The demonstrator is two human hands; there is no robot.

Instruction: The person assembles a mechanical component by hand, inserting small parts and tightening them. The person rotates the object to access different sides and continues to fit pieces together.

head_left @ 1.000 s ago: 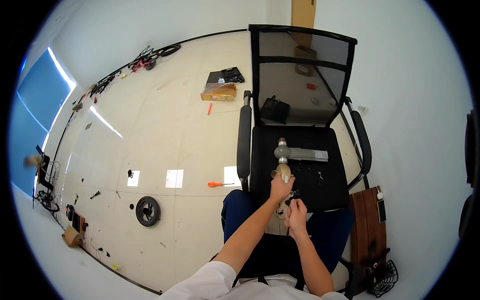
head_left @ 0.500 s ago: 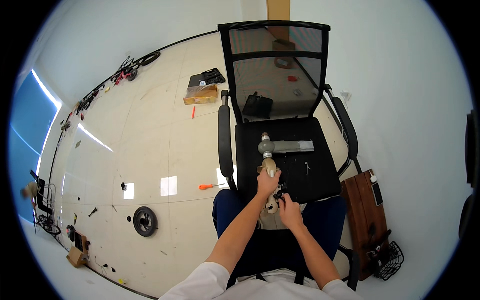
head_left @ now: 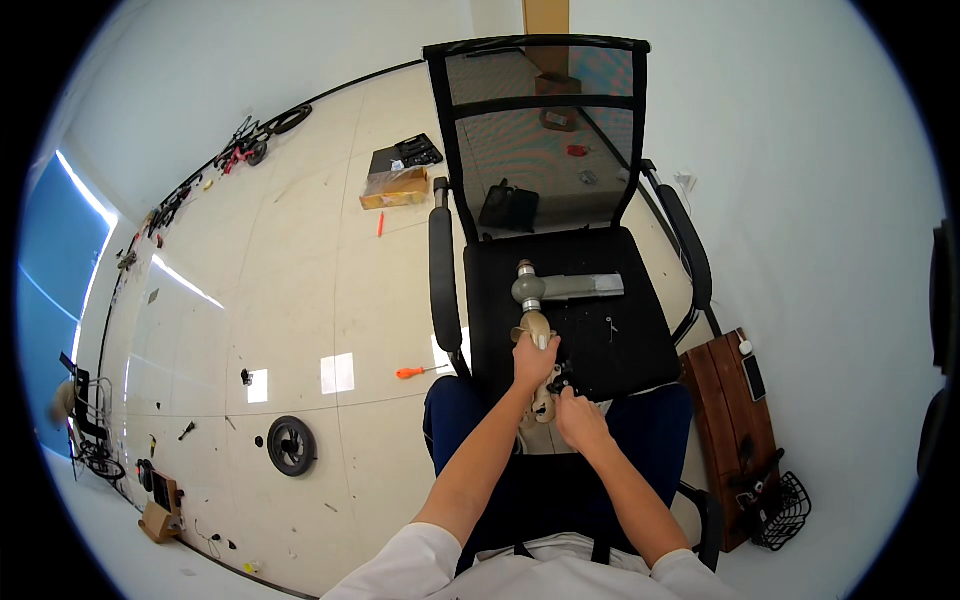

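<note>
A grey and beige part [head_left: 534, 322] with a round joint, metal collars and a flat grey arm leans over the front of the black chair seat [head_left: 625, 345]. My left hand [head_left: 534, 365] is wrapped round its beige stem, below the joint. Its beige lower end [head_left: 543, 405] hangs past the seat edge, between my knees. Beside the stem is a small black part [head_left: 561, 379]. My right hand [head_left: 584, 420] pinches at this black part; its fingers are closed, and the exact kind of the part is too small to tell. A small metal piece [head_left: 611, 325] lies on the seat.
Black armrests [head_left: 443, 280] flank the seat, before a mesh backrest [head_left: 545, 150]. On the floor at left lie an orange-handled screwdriver [head_left: 410, 373], a black wheel [head_left: 291, 445] and a cardboard box [head_left: 395, 188]. At right, a wooden board [head_left: 722, 410] holds a phone [head_left: 753, 377] beside a wire basket [head_left: 790, 515].
The view has shifted slightly. My right hand has moved a little down from the black part's top while its fingers stay closed. My left hand keeps its hold on the stem.
</note>
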